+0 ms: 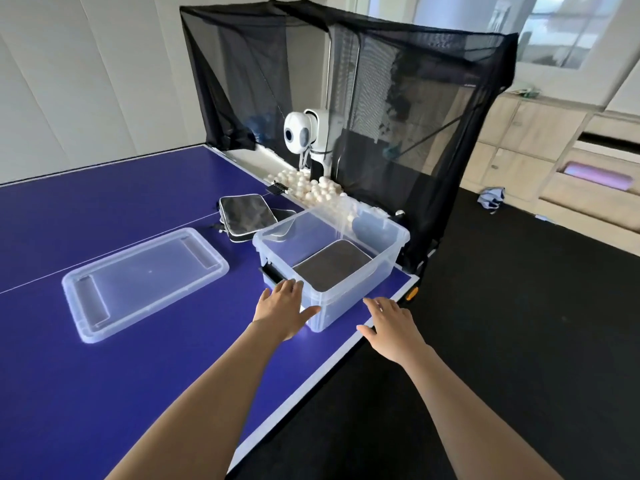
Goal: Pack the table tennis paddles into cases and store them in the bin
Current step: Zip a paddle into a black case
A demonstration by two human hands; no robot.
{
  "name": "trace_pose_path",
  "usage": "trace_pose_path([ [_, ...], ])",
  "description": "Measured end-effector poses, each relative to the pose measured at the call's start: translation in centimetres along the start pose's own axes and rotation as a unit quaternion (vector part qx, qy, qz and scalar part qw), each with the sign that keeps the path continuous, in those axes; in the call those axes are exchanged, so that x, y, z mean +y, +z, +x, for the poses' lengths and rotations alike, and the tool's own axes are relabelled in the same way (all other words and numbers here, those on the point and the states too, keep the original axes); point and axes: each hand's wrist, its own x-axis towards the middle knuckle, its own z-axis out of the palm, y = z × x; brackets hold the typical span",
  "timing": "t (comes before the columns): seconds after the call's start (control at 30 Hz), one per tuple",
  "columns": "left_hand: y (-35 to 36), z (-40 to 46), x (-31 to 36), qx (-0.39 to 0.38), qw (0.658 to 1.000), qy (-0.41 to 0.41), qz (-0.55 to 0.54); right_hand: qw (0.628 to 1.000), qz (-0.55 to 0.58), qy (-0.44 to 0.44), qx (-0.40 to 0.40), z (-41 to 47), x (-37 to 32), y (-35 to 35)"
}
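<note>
A clear plastic bin (388, 252) stands near the right edge of the blue table (121, 375). One dark paddle case (332, 265) lies flat inside it. A second black case (244, 213) lies on the table behind the bin, with a dark paddle (282, 216) partly under it. My left hand (284, 310) is spread flat, its fingers at the bin's near left corner. My right hand (389, 327) hovers open by the bin's near right side. The bin's clear lid (142, 280) lies upside down to the left.
A white ball-serving robot (304, 133) stands at the table's end inside a black catch net (433, 116), with several white balls (311, 188) heaped at its base. Dark floor lies right of the table, and wooden cabinets (526, 140) line the far wall.
</note>
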Motion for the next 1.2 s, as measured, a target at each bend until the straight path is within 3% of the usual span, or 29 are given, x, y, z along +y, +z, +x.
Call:
trace_pose_path([
  [0.27, -1.8, 9.0, -0.8, 0.014, 1.000, -0.025, -0.003, 0.999, -0.016, -0.035, 0.013, 10.5, 2.5, -2.0],
  [0.57, -0.9, 15.6, -2.6, 0.018, 0.993, -0.112, -0.002, 0.994, -0.024, -0.109, 0.006, 21.8, 5.5, -2.4],
  [0.9, -1.8, 21.3, -2.8, 0.085, 0.960, -0.268, -0.016, 0.975, -0.002, -0.221, -0.004, 35.7, 8.7, -4.1],
  [1.2, -2.5, 23.3, -6.3, 0.125, 0.924, -0.357, -0.058, 0.962, 0.041, -0.268, -0.031, 43.2, 5.5, -3.7],
])
